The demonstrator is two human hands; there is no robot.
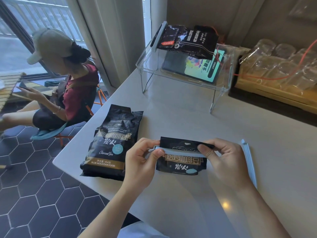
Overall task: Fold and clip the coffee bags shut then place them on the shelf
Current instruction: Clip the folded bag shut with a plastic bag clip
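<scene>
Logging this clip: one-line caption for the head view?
Left hand and right hand press a pale blue plastic clip across a folded black coffee bag.

Observed: left hand point(142, 162) and right hand point(226, 162) both bare, no gloves, rings, watch or bracelets visible. Forearms bare to the frame's lower edge, no sleeves seen. Fingers point(204, 149) with short, unpainted nails. Pale garment point(137, 231) at bottom centre, detail unclear.

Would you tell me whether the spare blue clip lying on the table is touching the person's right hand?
Apart. The head view shows bare table between the spare clip and the right hand, which grips the folded bag instead.
</scene>
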